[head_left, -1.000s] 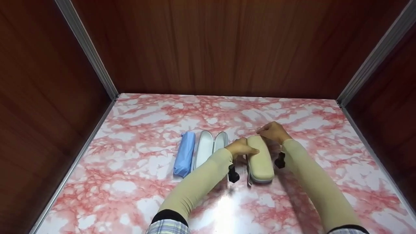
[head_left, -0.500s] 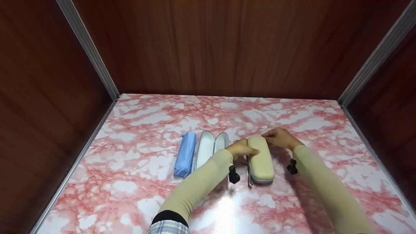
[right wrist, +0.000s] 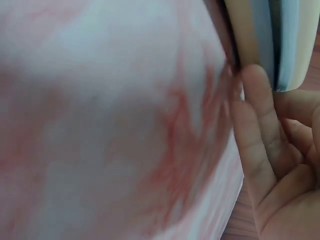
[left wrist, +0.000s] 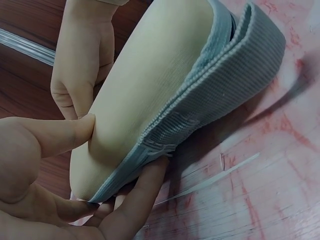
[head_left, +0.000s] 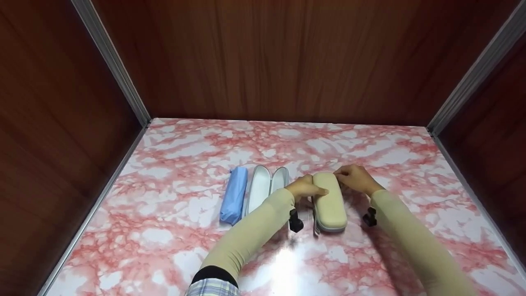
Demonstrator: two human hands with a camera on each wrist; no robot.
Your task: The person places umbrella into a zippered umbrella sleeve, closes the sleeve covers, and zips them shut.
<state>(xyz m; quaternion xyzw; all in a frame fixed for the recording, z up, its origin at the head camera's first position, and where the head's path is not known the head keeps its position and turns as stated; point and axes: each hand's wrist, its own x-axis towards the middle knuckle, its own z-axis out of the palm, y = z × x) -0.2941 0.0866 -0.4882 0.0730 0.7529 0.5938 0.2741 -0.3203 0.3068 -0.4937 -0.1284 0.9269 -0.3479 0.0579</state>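
Note:
A cream hard zip-up glasses case [head_left: 331, 209] with a grey zip band lies lengthwise on the table. My left hand [head_left: 305, 187] grips its left side toward the far end, thumb on the lid and fingers under the zip edge. In the left wrist view a grey ribbed strap [left wrist: 260, 47] loops off that side. My right hand [head_left: 356, 178] pinches at the case's far right corner. The right wrist view shows a dark gap between the case's two grey-edged halves, right beside the right hand's fingers [right wrist: 260, 95]. The zip pull is hidden by those fingers.
Left of my left hand stands an opened case [head_left: 259, 188] with a white interior, partly behind the forearm. Beside it lies a long blue fabric-wrapped bundle [head_left: 234, 195]. Dark wood panels [head_left: 263, 61] enclose the red-and-white marbled table [head_left: 185, 152] at the back and sides.
My right hand has moved from above the case's far end, rightward and slightly nearer, round to its far right corner. The left hand and the case have stayed in place.

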